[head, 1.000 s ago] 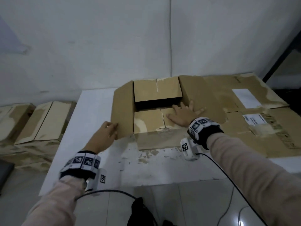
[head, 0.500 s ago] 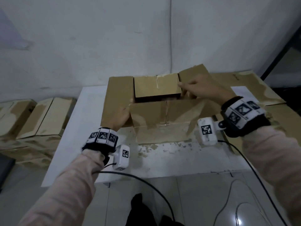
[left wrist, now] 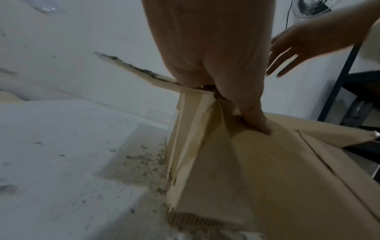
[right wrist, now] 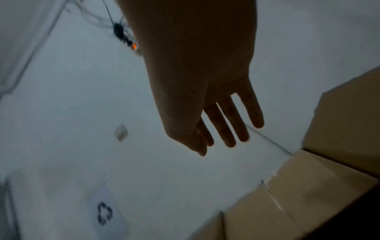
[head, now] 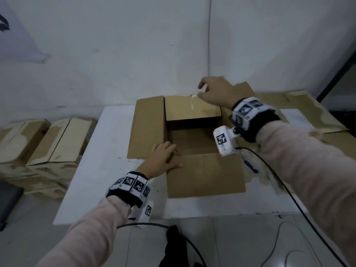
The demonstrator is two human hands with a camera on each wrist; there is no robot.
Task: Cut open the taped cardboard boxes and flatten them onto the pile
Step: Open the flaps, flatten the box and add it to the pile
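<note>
From the head view, an opened brown cardboard box (head: pixel 192 135) stands on a white, scuffed table top (head: pixel 107 151) pushed against a pale plastered wall (head: pixel 115 54); its flaps are spread outward; right of the box lies a pile of flattened brown cardboard sheets (head: pixel 300 110); left of the box, beyond the table edge, sealed brown cartons (head: pixel 48 139) sit on the grey tiled floor (head: pixel 240 237); the left hand (head: pixel 163 158) rests with straight fingers on the box's near left corner; the right hand (head: pixel 217 91) reaches over the far flap, fingers loose.

From the left wrist view, the left hand (left wrist: pixel 218 65) presses on the box's (left wrist: pixel 246 178) near flap, thumb flat on the card; chipped paint speckles the table (left wrist: pixel 61 162) beside the box.

From the right wrist view, the right hand (right wrist: pixel 205 97) is spread, holding nothing, above the box's (right wrist: pixel 308 186) far flaps; the wall (right wrist: pixel 82 113) fills the background.
</note>
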